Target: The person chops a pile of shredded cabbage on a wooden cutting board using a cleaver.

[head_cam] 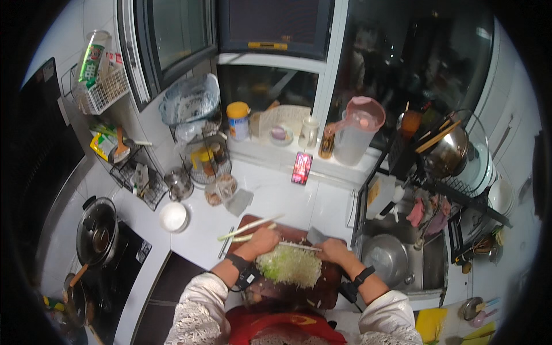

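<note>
On a reddish-brown cutting board (332, 293) lies a heap of finely chopped pale green and white vegetable (291, 265). My right hand (336, 251) is closed around the handle end of a kitchen knife (299, 246), whose narrow bright edge crosses the far side of the heap. Beside that hand, a grey flat metal piece (316, 236) shows; whether it belongs to the knife is unclear. My left hand (264, 239) is curled at the knife's other end, its fingertips partly hidden. Pale green stalks (246, 228) lie beyond it at the board's far left.
A lit phone (302, 168) leans against the sill. A white bowl (174, 217) and a bag of brown food (221, 189) are on the counter. Left is a hob with a wok (98, 233); right, a sink holding a metal basin (385, 260) below a dish rack (463, 189).
</note>
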